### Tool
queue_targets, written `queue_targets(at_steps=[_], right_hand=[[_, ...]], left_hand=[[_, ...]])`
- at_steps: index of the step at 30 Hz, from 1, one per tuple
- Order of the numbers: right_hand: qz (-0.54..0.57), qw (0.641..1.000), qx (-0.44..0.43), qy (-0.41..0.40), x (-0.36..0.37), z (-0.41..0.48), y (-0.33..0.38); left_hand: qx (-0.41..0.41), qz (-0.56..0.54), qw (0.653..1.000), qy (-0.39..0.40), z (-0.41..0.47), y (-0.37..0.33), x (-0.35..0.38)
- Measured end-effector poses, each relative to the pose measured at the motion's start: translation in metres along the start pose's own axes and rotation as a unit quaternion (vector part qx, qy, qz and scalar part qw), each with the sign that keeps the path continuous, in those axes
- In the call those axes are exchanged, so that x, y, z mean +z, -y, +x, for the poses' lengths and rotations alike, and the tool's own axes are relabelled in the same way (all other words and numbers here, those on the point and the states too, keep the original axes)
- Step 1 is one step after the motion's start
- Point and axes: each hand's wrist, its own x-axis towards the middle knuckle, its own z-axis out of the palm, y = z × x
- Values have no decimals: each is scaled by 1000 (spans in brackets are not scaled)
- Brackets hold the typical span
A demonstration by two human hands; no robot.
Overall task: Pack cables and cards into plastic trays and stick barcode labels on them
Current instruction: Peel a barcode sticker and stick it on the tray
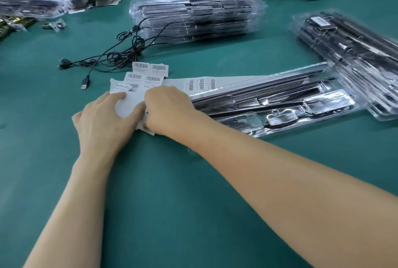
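2 hands on label sheet | 1 open tray | 2 tray stacks

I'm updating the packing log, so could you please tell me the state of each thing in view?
Left hand: pressing the label sheet down.
Right hand: pinching at the label sheet.
Nearest plastic tray: lying flat, filled.
Tray stack: piled up.
USB cables: loose, tangled.
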Motion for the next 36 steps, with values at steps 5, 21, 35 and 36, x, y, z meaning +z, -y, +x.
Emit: queue_targets(at_steps=[5,21,35,36], right_hand=[[24,1000,-1,18,-30,-24,-6],[29,957,-45,-284,-45,-183,-131],[546,780,161,-260,-27,-194,-116],[567,772,178,-226,-24,-192,-111]], left_hand=[[-20,-38,999,-8,1,2,-3],[175,-321,876,314,-58,-118,-32],[171,-471,808,309,-66,-131,-2],[180,-471,806,309,-70,-132,1]])
